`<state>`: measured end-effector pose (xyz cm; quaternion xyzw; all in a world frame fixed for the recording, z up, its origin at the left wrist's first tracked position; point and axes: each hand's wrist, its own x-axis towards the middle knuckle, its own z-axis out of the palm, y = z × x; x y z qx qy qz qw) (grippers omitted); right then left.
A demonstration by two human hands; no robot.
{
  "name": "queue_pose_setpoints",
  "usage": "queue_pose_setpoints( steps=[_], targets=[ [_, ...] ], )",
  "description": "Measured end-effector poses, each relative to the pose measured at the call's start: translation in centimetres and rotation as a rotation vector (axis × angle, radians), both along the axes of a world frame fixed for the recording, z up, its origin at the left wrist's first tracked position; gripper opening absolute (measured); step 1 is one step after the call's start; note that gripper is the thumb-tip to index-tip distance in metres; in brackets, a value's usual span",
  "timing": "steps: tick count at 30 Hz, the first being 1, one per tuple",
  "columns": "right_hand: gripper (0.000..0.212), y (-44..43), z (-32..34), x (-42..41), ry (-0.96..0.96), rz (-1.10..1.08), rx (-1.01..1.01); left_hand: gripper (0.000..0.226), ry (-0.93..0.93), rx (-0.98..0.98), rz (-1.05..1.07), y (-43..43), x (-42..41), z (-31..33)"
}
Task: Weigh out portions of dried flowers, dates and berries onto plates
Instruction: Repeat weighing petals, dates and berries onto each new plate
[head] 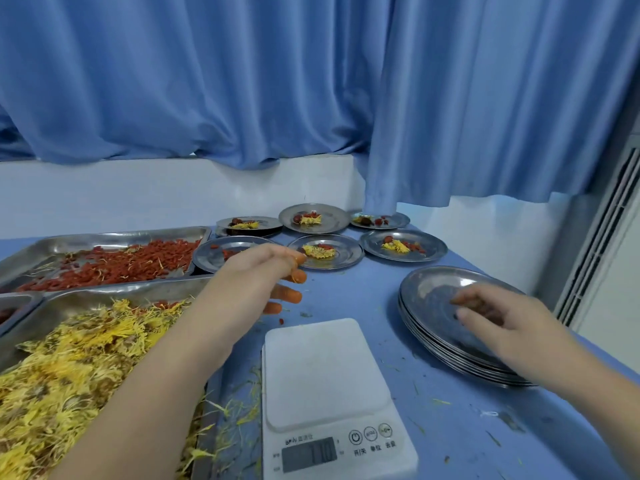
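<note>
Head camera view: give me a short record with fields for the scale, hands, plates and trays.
scale: white, on the blue table, platform bare, display too blurred to read
left hand: held over the table by the berry tray, nothing visibly held
right hand: resting on top of the plate stack, right of the scale
filled plates: six at the far end, one partly hidden by the left hand
flower tray: in front of the berry tray, left of the scale
</note>
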<state>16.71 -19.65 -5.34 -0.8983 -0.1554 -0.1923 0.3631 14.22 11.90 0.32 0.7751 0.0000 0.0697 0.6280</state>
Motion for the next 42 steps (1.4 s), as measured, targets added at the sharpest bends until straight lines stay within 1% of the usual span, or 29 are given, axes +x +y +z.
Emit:
queue_pose_setpoints(
  steps=[1,2,3,5,8,11,16,21,27,31,34,37,39,42],
  targets=[
    [0.014,-0.3,0.0,-0.3,-0.034,0.016,-0.152,0.019,-0.008,0.038,0.006,0.0,0.1,-0.2],
    [0.014,-0.3,0.1,-0.6,-0.046,0.046,-0.240,0.019,-0.014,0.068,0.011,0.0,0.1,-0.4],
    [0.013,-0.3,0.3,-0.9,-0.035,0.077,-0.273,0.019,-0.016,0.090,0.011,0.0,0.2,-0.6],
    [0.003,0.1,0.6,-1.3,0.003,0.108,-0.325,0.019,-0.016,0.112,0.001,-0.1,0.3,-0.9],
    [0.007,0.1,0.6,-1.5,0.057,0.113,-0.408,0.018,-0.012,0.116,-0.005,-0.3,0.4,-1.1],
    [0.014,0.3,0.6,-1.7,0.097,0.051,-0.446,0.019,-0.007,0.123,-0.005,-0.4,0.5,-1.2],
    [0.021,1.5,0.5,-2.1,0.080,-0.057,-0.518,0.019,-0.009,0.134,0.002,-0.4,0.5,-1.1],
    [0.025,1.9,0.3,-2.3,0.104,-0.124,-0.465,0.019,-0.005,0.150,-0.001,-0.5,0.3,-1.1],
    [0.024,1.4,0.5,-2.3,0.141,-0.114,-0.209,0.021,-0.007,0.155,-0.004,-0.6,0.1,-1.0],
    [0.022,1.3,0.6,-2.4,0.151,-0.077,-0.142,0.019,0.006,0.152,-0.008,-0.7,0.0,-0.9],
    [0.018,1.2,0.7,-2.5,0.105,-0.088,-0.136,0.018,0.016,0.154,-0.017,-0.8,-0.1,-0.8],
    [0.012,1.2,0.8,-2.7,0.048,-0.094,-0.176,0.019,0.017,0.164,-0.027,-0.9,-0.2,-0.8],
    [0.011,1.4,0.9,-2.9,0.022,-0.101,-0.230,0.019,0.018,0.163,-0.026,-0.9,-0.2,-0.8],
    [0.018,1.7,1.2,-3.2,-0.014,-0.140,-0.356,0.020,0.013,0.165,-0.024,-1.0,-0.2,-0.8]
  ],
)
